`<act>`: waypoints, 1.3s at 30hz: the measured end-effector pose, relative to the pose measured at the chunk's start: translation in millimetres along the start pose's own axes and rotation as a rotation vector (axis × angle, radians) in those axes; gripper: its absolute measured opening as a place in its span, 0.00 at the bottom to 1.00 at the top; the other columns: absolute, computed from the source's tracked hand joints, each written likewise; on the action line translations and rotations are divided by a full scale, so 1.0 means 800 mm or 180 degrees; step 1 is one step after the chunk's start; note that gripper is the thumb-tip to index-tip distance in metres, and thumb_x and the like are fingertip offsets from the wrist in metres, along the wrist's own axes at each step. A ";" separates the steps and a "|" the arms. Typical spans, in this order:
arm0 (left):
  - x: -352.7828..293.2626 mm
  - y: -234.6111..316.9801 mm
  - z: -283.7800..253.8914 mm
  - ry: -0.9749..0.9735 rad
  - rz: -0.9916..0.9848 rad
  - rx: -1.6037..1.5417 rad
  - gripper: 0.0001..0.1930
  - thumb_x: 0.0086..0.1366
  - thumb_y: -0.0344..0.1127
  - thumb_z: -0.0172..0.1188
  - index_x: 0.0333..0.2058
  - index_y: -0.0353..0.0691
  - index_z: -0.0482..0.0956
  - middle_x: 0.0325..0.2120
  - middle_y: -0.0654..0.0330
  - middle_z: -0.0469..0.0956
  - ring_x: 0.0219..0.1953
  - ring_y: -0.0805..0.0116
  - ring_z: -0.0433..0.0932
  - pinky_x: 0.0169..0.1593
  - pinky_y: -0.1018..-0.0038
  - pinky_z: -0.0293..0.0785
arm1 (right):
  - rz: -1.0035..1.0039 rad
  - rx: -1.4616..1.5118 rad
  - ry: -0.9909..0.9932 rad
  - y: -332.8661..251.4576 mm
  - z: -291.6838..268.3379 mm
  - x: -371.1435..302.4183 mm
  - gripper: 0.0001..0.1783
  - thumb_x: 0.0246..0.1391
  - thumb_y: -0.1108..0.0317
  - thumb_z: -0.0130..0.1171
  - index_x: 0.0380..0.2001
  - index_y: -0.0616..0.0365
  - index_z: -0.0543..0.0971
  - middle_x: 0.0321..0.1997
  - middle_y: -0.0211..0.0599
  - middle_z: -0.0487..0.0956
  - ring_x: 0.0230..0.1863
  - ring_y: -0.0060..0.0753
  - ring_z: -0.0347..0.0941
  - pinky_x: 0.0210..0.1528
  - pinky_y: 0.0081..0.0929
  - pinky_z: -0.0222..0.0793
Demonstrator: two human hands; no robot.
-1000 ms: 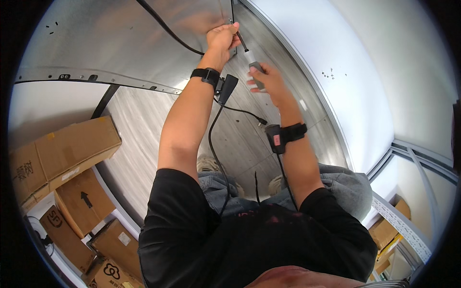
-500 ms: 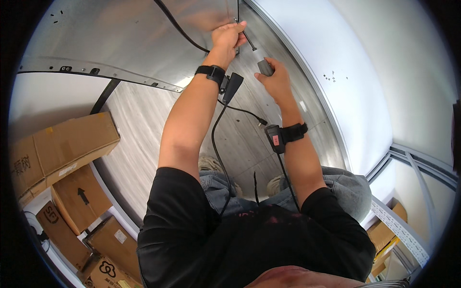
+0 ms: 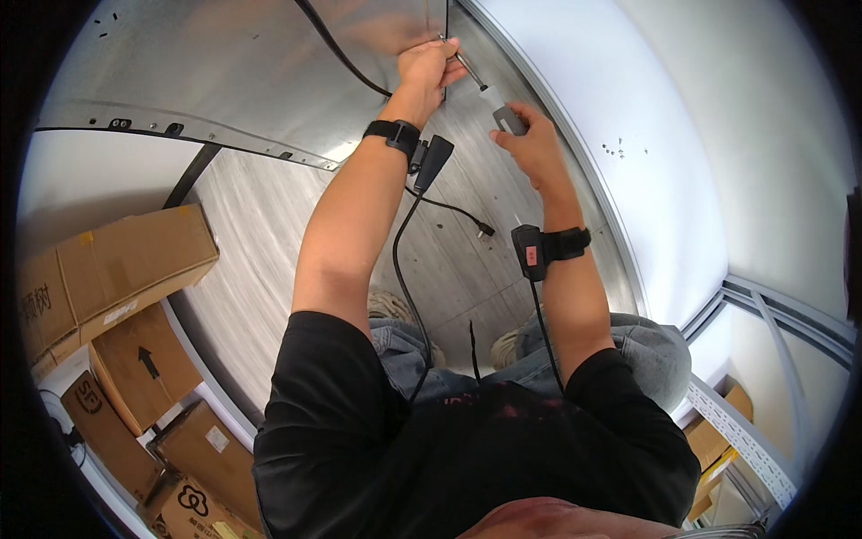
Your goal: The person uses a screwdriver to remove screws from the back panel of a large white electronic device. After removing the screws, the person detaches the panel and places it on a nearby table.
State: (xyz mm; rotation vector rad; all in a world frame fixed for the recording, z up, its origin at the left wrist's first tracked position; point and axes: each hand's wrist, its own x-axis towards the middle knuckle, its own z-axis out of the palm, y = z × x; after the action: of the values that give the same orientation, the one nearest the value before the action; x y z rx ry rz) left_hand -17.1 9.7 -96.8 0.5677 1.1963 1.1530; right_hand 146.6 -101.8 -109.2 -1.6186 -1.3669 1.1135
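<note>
At the edge of a large metal panel (image 3: 296, 90), my left hand (image 3: 426, 72) is closed around a thin metal shaft (image 3: 470, 69). The shaft's upper end meets the panel edge, and its dark lower end points toward my right hand (image 3: 535, 144). That hand grips a grey block-like tool handle (image 3: 509, 119) with a slot in its side. Between shaft and handle is a pale section; whether they are joined I cannot tell. Each wrist wears a black strap with a small device, the left one (image 3: 393, 135) and the right one (image 3: 567, 243).
A black cable (image 3: 337, 54) hangs across the panel, and a plug (image 3: 486, 229) lies on the wood-look floor (image 3: 269, 207). Several small screws (image 3: 620, 148) rest on the white surface at right. Cardboard boxes (image 3: 135, 260) stack up at left; a metal frame (image 3: 781, 314) stands at right.
My right hand has moved slightly right with the grey handle, which has turned so its slot shows. The shaft's lower end has swung a little right. My left hand stays nearly in place.
</note>
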 end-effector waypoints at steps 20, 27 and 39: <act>0.001 0.000 0.000 0.0062 0.0005 0.0252 0.06 0.60 0.32 0.61 0.29 0.37 0.76 0.26 0.62 0.76 0.25 0.73 0.76 0.27 0.79 0.75 | 0.0679 0.1019 -0.0510 -0.002 0.000 0.000 0.23 0.49 0.62 0.62 0.47 0.60 0.72 0.36 0.36 0.75 0.34 0.25 0.71 0.30 0.25 0.68; 0.002 0.001 0.000 -0.0050 -0.0037 0.0080 0.05 0.61 0.32 0.60 0.31 0.36 0.76 0.26 0.63 0.77 0.25 0.73 0.76 0.28 0.80 0.75 | 0.1132 0.2579 -0.1346 -0.005 -0.026 0.001 0.23 0.50 0.64 0.60 0.49 0.60 0.71 0.37 0.37 0.76 0.30 0.25 0.72 0.27 0.23 0.69; 0.001 0.001 -0.002 -0.0027 0.0007 0.0242 0.05 0.60 0.31 0.60 0.33 0.37 0.75 0.26 0.61 0.78 0.28 0.71 0.78 0.29 0.79 0.76 | 0.1060 0.1834 -0.0853 -0.007 -0.002 -0.001 0.31 0.48 0.64 0.63 0.54 0.64 0.67 0.39 0.40 0.75 0.34 0.29 0.74 0.32 0.25 0.71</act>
State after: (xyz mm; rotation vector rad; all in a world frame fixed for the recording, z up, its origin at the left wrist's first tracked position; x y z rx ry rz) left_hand -18.7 10.4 -97.1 0.6310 1.2367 1.1096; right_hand 145.8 -101.8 -103.3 -1.3188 -0.8199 1.7815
